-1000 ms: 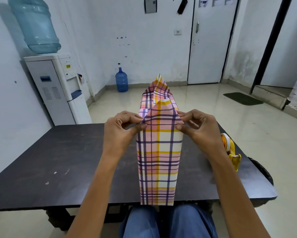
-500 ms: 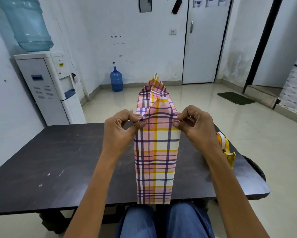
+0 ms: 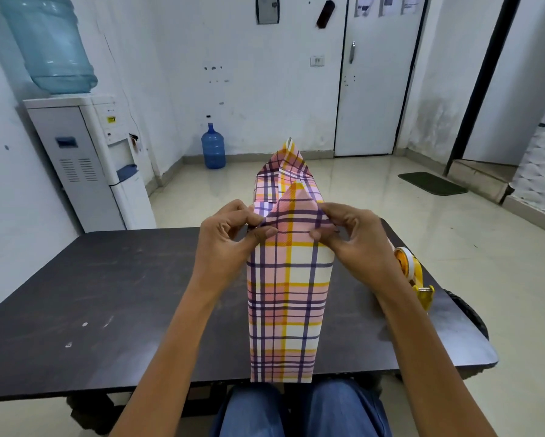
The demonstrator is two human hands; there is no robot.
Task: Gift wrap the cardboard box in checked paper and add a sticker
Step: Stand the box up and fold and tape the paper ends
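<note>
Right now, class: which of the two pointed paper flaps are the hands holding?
The nearer flap, pinched at its corners by the left hand and right hand; the farther flap stands untouched behind it.

Dark tabletop (image 3: 107, 294), scuffed, pale specks toward its left edge. Yellow tape dispenser (image 3: 417, 279) sits at the tabletop's right edge. Off the table: white water dispenser (image 3: 85, 159) against the left wall, inverted water jug (image 3: 50, 42) on top. Smaller blue water bottle (image 3: 213, 148) stands on the floor by the back wall. White door (image 3: 375, 89) shut, papers (image 3: 386, 4) stuck near its top, light switch (image 3: 317, 60) just left of it. Green doormat (image 3: 432, 183) on the tiled floor to the right.
</note>
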